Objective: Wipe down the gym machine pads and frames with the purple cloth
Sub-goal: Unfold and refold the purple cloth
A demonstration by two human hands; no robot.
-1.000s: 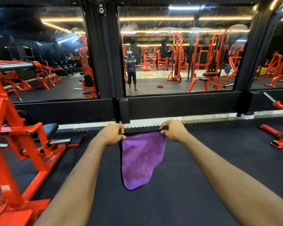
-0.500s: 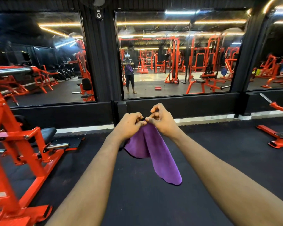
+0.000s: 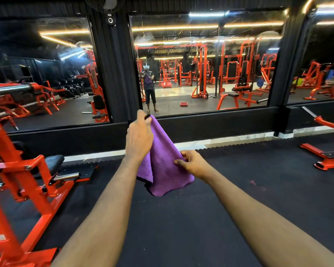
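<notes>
The purple cloth hangs in the air in front of the person, over the black floor mat, well apart from the machines. It droops in a loose fold w/ a dark trim along the bottom edge. The left hand is raised, pinching the cloth's top corner btw thumb & fingers; the right hand sits lower & to the right, thumb & fingers pinching the cloth's side edge. Hands are apart, both arms stretched fwd. To the left stands a red machine frame w/ a black seat pad & a chrome bar up top. Another red machine sits far right on the floor. Straight ahead, wall mirrors reflect the person w/ the cloth & rows of red equipment
</notes>
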